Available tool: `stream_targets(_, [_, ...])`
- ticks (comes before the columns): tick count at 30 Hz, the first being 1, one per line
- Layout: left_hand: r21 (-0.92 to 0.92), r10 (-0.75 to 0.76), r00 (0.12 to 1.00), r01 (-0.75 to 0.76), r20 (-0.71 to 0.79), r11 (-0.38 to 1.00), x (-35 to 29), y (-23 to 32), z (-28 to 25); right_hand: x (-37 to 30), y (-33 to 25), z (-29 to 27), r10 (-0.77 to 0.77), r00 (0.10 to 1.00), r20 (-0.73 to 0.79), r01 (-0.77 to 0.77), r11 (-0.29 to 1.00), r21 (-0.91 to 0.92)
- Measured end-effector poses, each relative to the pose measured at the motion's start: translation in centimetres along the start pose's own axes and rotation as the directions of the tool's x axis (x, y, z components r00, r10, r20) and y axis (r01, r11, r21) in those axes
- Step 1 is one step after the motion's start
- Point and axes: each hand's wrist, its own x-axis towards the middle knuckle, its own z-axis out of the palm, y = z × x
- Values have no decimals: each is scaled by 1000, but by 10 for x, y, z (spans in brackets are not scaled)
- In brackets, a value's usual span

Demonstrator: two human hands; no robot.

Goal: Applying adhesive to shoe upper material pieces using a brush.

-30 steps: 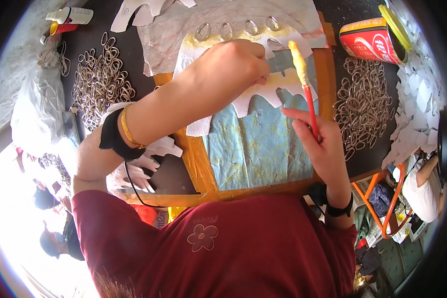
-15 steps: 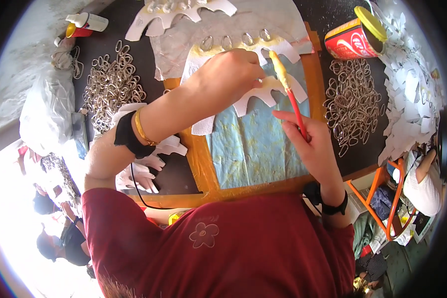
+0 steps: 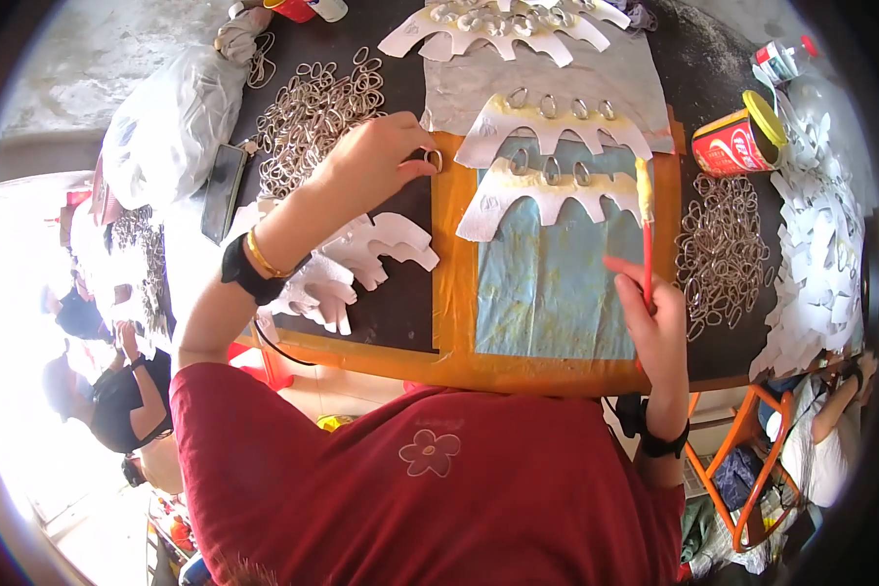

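My left hand [image 3: 393, 148] pinches a metal ring [image 3: 434, 159] between thumb and fingertips, left of the white cut pieces. My right hand [image 3: 658, 327] grips a brush [image 3: 648, 249] by its red handle. Yellow paste coats the brush's upper end, which is beside the right end of the nearer white scalloped piece [image 3: 506, 200]. That piece lies on a stained blue sheet and carries three metal rings along its yellow-smeared edge. Behind it, another white scalloped piece [image 3: 503, 132] bears several rings. More such pieces with rings [image 3: 513, 29] lie at the far side.
Piles of metal rings lie left [image 3: 313, 112] and right [image 3: 721, 254]. White pieces [image 3: 347, 264] are stacked by my left forearm. A red tub [image 3: 732, 146] with a yellow rim, a phone [image 3: 225, 190], a plastic bag [image 3: 171, 127] and white scraps [image 3: 816, 264] surround the work.
My left hand has moved left, off the nearer white piece, and now holds a ring. The brush has swung more upright, away from the left hand. The whole view has shifted.
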Motion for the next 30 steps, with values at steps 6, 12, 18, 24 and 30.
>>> stream_targets(6, [129,49,999,-51,19,990,1,2,16,-9,-2,-1,-56,998,6,56,998,-9])
stream_targets(12, [333,105,994,-112,41,936,10,15,6,-17,9,-12,-41,997,-63,41,999,-6])
stream_targets(18, [-142,97,995,-99,-24,985,80,92,-7,-13,13,-18,69,995,-66,-61,991,117])
stream_targets(24, [-373,189,980,-155,56,915,130,107,45,-6,16,-20,25,997,-71,-20,998,63])
stream_targets(30, [-387,175,973,-104,153,916,142,101,65,-5,25,-27,109,989,-102,-100,991,93])
